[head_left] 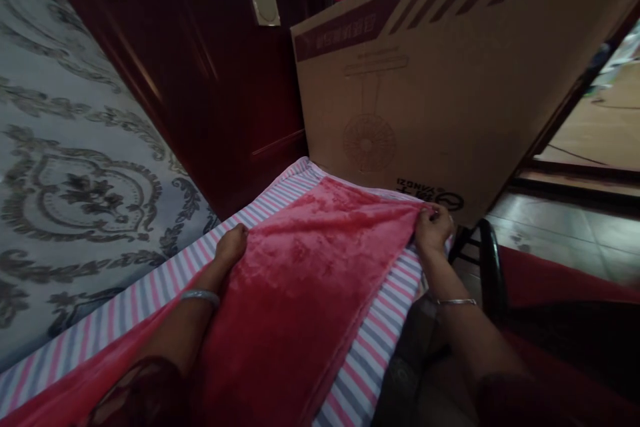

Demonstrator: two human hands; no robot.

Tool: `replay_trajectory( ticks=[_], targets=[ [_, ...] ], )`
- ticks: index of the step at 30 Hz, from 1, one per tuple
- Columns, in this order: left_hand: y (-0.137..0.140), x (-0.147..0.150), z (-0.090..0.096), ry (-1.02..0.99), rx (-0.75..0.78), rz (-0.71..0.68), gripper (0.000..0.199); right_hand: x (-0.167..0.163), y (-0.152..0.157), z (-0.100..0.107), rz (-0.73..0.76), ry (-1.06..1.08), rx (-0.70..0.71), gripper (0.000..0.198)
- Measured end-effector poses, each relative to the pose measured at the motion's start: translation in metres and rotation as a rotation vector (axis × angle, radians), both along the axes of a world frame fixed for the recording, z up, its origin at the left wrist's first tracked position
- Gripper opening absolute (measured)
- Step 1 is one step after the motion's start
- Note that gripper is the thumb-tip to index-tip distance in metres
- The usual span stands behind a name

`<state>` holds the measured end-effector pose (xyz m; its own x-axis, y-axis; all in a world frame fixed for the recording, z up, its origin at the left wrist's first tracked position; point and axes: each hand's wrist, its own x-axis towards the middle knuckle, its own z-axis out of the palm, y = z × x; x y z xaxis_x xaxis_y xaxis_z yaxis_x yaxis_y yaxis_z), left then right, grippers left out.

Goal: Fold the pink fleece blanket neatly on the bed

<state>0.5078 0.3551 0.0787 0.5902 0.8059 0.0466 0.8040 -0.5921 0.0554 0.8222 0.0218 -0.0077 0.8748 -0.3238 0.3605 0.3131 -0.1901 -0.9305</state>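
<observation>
A red plush blanket [300, 280] lies spread over a pink, grey and white striped sheet [370, 353]. My left hand [233, 245] is closed on the blanket's left edge, its fingers curled out of sight. At the far right corner my right hand [433, 225] pinches the blanket, and folds run taut across the cloth between the two hands. The striped sheet shows on both sides of the blanket and along its far end.
A large cardboard box [415, 100] stands at the far end of the sheet, against a dark red wooden panel [235, 80]. Patterned wallpaper [90, 167] covers the left wall. A black-framed chair [493, 267] with red fabric is at the right, above a tiled floor [560, 233].
</observation>
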Motion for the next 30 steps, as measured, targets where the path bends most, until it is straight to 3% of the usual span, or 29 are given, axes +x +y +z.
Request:
replay_trajectory(
  ticks=[4,9,15,20,25,30],
  targets=[
    [0.002,0.014,0.013,0.047,-0.024,-0.067,0.052,0.001,0.002,-0.001,0.027,0.003,0.023,0.028],
    [-0.005,0.065,0.023,0.075,-0.072,-0.191,0.055,0.003,0.004,-0.004,0.036,-0.010,0.038,0.027],
    [-0.024,0.145,0.017,0.023,-0.054,-0.291,0.043,0.003,0.003,-0.008,0.061,-0.035,0.046,0.030],
    [-0.034,0.199,0.003,-0.019,-0.029,-0.283,0.037,0.001,0.001,-0.006,0.062,-0.022,0.049,0.035],
    [-0.034,0.223,-0.004,-0.114,0.029,-0.228,0.033,-0.002,0.001,-0.003,0.184,-0.105,0.114,0.036],
    [-0.025,0.226,-0.006,-0.181,0.065,-0.162,0.039,-0.001,0.002,-0.004,0.171,-0.058,0.131,0.036]
  ],
)
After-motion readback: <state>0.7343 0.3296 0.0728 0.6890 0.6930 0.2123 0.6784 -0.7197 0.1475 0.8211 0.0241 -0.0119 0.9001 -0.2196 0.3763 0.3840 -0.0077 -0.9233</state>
